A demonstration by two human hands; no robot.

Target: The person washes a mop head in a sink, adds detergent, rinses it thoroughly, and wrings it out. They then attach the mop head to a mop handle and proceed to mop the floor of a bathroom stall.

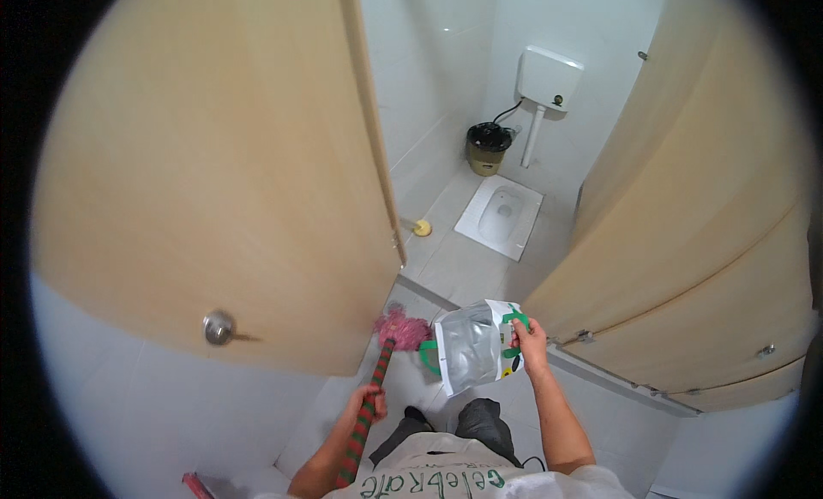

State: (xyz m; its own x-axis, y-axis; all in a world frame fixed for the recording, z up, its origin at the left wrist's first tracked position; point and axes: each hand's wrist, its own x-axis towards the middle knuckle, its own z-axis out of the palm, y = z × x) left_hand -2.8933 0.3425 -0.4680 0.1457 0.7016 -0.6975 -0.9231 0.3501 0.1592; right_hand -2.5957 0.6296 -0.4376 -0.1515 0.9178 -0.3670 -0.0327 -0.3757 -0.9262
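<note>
My left hand [371, 401] is closed around the red and green striped handle [361, 428] of a mop. Its pink mop head [403, 329] rests on the floor below the edge of the beige door. In my right hand [529, 341] is a green strap of a white bag with a silvery lining [472, 348]. The bag's mouth gapes towards me, and a second green strap [429, 357] hangs on its left side.
A raised sill [427, 291] edges the stall. Inside are a squat toilet [500, 216], a lined waste bin [487, 148], a wall cistern [550, 78] and a yellow round object [422, 228]. A beige door [257, 177] stands left, partitions [675, 261] right. A red object [197, 485] lies lower left.
</note>
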